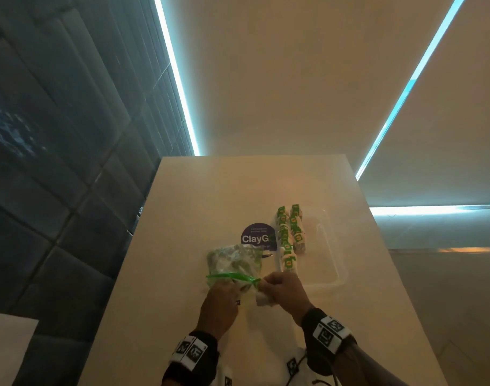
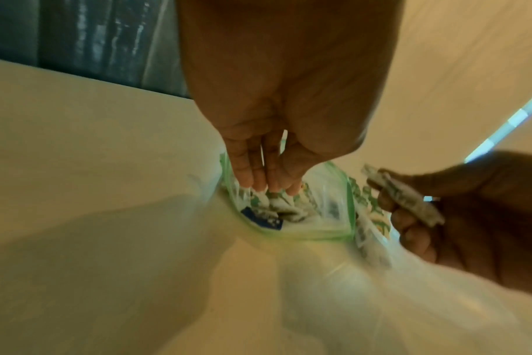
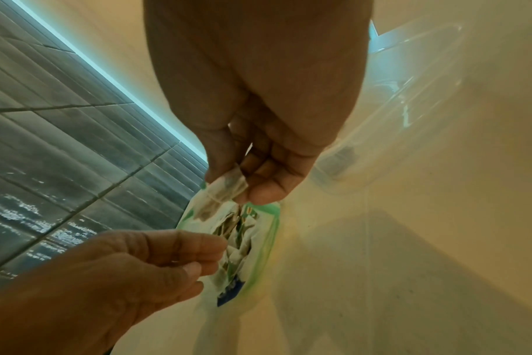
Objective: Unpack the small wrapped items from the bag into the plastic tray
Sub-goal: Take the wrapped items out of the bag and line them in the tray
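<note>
The right hand (image 1: 282,291) pinched a light, crinkly packet (image 3: 228,189) by its end between its fingers (image 3: 268,189), while the left hand (image 1: 218,305) had its fingers (image 2: 243,173) in the soft bag (image 1: 232,260), hold unclear.

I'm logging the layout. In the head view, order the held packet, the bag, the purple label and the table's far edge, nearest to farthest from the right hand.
1. Packet, in the grip of the right hand.
2. Bag, just left, its mouth at the fingers.
3. Purple label, beyond the bag.
4. Table, its far edge, farthest.
</note>
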{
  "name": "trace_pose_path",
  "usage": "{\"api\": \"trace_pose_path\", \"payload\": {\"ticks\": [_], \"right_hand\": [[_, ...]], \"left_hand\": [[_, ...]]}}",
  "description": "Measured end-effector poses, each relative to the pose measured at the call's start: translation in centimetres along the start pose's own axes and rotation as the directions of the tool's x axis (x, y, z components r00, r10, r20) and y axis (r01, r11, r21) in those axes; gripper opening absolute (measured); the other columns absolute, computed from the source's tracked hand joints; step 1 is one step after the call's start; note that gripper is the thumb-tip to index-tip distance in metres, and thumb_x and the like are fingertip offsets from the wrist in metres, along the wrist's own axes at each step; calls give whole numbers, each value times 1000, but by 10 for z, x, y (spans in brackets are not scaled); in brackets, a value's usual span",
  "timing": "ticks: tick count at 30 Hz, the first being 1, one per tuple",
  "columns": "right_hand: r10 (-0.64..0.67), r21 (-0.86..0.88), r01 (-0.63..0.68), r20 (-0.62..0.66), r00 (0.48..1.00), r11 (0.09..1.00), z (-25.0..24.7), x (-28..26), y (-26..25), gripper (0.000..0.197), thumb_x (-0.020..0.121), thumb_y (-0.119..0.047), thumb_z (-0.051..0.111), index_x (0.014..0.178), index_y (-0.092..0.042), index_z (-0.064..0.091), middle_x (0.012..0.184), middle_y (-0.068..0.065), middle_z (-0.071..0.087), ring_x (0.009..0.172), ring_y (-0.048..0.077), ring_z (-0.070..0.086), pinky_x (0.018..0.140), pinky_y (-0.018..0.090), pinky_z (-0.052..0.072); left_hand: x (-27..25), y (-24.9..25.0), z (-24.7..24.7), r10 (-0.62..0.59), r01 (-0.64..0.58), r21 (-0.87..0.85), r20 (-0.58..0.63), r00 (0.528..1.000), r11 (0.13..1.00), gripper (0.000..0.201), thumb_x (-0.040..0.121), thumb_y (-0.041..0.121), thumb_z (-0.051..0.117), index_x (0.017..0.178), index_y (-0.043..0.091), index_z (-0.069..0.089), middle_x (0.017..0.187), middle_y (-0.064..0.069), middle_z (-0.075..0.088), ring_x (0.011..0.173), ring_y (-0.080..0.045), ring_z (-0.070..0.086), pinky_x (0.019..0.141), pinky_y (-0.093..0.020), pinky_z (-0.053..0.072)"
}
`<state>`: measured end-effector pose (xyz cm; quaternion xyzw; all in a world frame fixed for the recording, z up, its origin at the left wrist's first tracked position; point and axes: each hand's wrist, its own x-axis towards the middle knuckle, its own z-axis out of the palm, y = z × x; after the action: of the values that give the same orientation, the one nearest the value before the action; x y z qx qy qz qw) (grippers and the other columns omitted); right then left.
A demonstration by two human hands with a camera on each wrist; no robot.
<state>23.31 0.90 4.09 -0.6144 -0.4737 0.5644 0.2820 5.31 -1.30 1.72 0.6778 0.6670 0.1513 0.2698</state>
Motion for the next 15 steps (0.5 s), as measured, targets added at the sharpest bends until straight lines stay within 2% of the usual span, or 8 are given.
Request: {"api": "trace_pose_path", "payload": {"ticks": [2, 4, 8, 11, 13, 15], "right_hand": [[0, 14, 1, -7, 1000, 1000, -5, 0, 2, 16, 87, -14, 69, 88, 1, 71, 86, 17, 70, 68, 17, 65, 64, 33, 58], [-1, 16, 1, -11, 1000, 1000, -8, -2, 3, 16, 87, -14, 70, 88, 2, 72, 85, 17, 71, 67, 17, 65, 63, 33, 57], [3, 2, -3, 1, 1000, 1000, -12, -4, 4, 17, 86, -16, 70, 90, 0, 73, 87, 14, 72, 70, 16, 66, 65, 30, 58], [14, 7, -14, -8, 1000, 1000, -14, -4, 5, 17, 85, -17, 71, 89, 0, 73, 88, 15, 72, 72, 18, 66, 68, 33, 58], [23, 6, -23, -11, 1000, 1000, -16, -4, 5, 16, 84, -17, 72, 88, -1, 74, 86, 12, 72, 70, 15, 66, 66, 31, 58], [24, -1, -24, -6, 1000, 1000, -17, -5, 5, 16, 84, -18, 72, 89, -2, 74, 85, 8, 72, 70, 11, 66, 64, 25, 58]], "left_hand": [[2, 3, 7, -39, 38, 31, 39, 998, 999, 42, 83, 5, 50, 120, 19, 64, 123, -4, 55, 117, -23, 53, 94, -30, 49], [5, 4, 11, -67, 65, 52, 34, 997, 997, 43, 84, 7, 48, 124, 20, 57, 129, -4, 49, 119, -23, 51, 92, -33, 48], [13, 2, 21, -67, 56, 157, 67, 995, 986, 37, 94, 21, 43, 128, 21, 56, 130, -4, 54, 121, -23, 53, 97, -32, 46], [21, 8, 19, -47, 24, 218, 104, 993, 976, 34, 100, 34, 41, 122, 21, 63, 124, -6, 61, 118, -24, 55, 96, -32, 44], [27, 8, 20, -55, 38, 198, 80, 995, 979, 31, 96, 39, 47, 114, 22, 66, 119, -4, 64, 113, -22, 57, 92, -30, 44], [29, 10, 20, -99, 87, 178, 59, 993, 980, 31, 91, 39, 54, 112, 20, 67, 116, -3, 65, 111, -21, 59, 90, -30, 46]]}}
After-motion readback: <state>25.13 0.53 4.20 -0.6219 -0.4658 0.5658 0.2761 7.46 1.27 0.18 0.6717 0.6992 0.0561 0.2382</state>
